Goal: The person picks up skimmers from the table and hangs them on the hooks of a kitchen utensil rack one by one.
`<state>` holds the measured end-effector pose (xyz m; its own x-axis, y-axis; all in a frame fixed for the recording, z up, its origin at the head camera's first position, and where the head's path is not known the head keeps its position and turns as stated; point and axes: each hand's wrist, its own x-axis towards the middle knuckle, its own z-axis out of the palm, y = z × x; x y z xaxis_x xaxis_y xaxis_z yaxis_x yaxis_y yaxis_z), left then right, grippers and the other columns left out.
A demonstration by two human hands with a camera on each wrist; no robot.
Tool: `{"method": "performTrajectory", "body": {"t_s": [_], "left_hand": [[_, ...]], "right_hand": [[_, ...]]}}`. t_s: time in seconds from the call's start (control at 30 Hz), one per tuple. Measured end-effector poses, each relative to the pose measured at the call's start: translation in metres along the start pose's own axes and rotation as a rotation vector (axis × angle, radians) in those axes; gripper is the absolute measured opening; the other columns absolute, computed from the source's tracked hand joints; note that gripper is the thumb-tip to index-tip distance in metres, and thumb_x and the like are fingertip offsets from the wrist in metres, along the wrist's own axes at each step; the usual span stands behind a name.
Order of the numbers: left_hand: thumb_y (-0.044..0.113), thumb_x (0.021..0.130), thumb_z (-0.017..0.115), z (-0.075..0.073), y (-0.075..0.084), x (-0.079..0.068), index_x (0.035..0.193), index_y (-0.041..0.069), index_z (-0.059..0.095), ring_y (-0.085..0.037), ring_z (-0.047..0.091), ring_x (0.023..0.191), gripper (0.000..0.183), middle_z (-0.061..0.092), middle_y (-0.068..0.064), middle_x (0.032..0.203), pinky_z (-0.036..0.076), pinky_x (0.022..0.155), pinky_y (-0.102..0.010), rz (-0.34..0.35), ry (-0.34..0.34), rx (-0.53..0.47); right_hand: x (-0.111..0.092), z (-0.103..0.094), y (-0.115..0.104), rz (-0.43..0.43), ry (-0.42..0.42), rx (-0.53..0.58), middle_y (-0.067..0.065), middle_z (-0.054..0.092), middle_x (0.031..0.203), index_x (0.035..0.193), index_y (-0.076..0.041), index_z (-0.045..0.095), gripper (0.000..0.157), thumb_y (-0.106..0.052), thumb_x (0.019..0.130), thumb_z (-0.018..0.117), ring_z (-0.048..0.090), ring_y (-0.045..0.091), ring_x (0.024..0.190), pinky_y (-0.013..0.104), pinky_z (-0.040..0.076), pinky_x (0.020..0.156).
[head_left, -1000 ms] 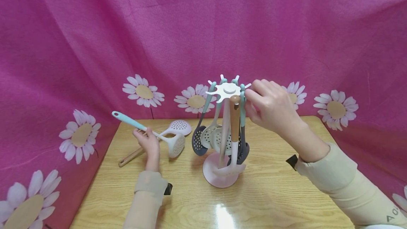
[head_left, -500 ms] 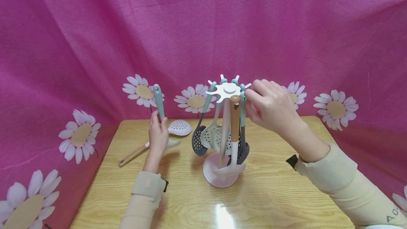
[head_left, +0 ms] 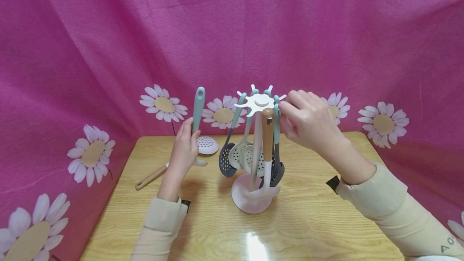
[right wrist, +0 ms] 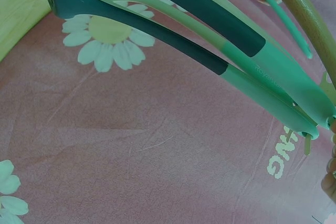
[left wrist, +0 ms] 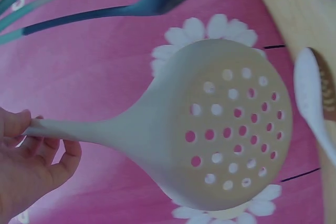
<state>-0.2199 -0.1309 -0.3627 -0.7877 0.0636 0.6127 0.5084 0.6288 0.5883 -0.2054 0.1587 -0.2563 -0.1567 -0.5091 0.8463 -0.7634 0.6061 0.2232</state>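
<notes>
My left hand (head_left: 183,150) holds a skimmer upright by its mint handle (head_left: 198,108), left of the utensil rack. Its cream perforated head (left wrist: 178,140) shows large in the left wrist view; from the head camera the hand mostly hides it. The white rack top (head_left: 262,100) has hooks all round, with several utensils hanging from them. At the rack's right side my right hand (head_left: 308,120), fingers curled, pinches the top of a mint-handled dark utensil (head_left: 277,132). In the right wrist view that hand's fingers (right wrist: 329,182) show only at the edge.
A white skimmer (head_left: 207,145) with a wooden handle (head_left: 150,177) lies on the wooden table (head_left: 308,220), behind and left of my left hand. A wooden-handled utensil (head_left: 267,140) hangs at the rack's front, above its round pink base (head_left: 250,204). A pink flowered cloth surrounds the table.
My left hand has moved right toward the rack, turning the skimmer from a leftward slant to upright, head down. The right hand and the rack have stayed put.
</notes>
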Motion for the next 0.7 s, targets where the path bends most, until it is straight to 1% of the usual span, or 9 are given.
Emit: {"method": "performTrajectory", "body": {"t_s": [0.23,0.37,0.53,0.7], "left_hand": [[-0.001,0.091,0.048,-0.012,0.023,0.001,0.120,-0.003,0.043,-0.029,0.051,0.088,0.030,0.052,-0.017,0.096,0.046,0.082,-0.044,0.071,-0.093,0.046],[0.000,0.091,0.048,-0.016,0.031,0.001,0.120,-0.002,0.044,-0.027,0.051,0.089,0.030,0.052,-0.014,0.097,0.046,0.082,-0.043,0.099,-0.142,0.078],[0.000,0.090,0.049,-0.021,0.040,0.001,0.122,0.000,0.044,-0.027,0.052,0.094,0.032,0.053,-0.014,0.101,0.046,0.085,-0.044,0.121,-0.194,0.084],[0.001,0.090,0.050,-0.025,0.047,-0.001,0.126,0.000,0.042,-0.027,0.052,0.100,0.037,0.053,-0.016,0.107,0.045,0.089,-0.044,0.124,-0.256,0.094]], "right_hand": [[0.000,0.000,0.000,0.002,-0.005,0.000,0.006,0.041,0.062,0.067,-0.004,0.050,0.006,-0.003,0.073,0.049,0.037,0.022,0.052,0.030,0.027,0.045],[0.000,0.000,0.000,0.003,-0.003,-0.001,0.006,0.042,0.062,0.068,-0.004,0.050,0.006,-0.003,0.074,0.049,0.037,0.022,0.052,0.030,0.027,0.044],[0.000,0.000,0.000,0.004,0.005,0.003,0.006,0.041,0.062,0.068,-0.004,0.050,0.006,-0.002,0.074,0.049,0.037,0.022,0.052,0.031,0.027,0.044],[0.000,0.000,0.000,0.005,0.008,0.006,0.006,0.042,0.063,0.067,-0.004,0.049,0.006,-0.002,0.073,0.048,0.038,0.022,0.052,0.031,0.027,0.045]]}}
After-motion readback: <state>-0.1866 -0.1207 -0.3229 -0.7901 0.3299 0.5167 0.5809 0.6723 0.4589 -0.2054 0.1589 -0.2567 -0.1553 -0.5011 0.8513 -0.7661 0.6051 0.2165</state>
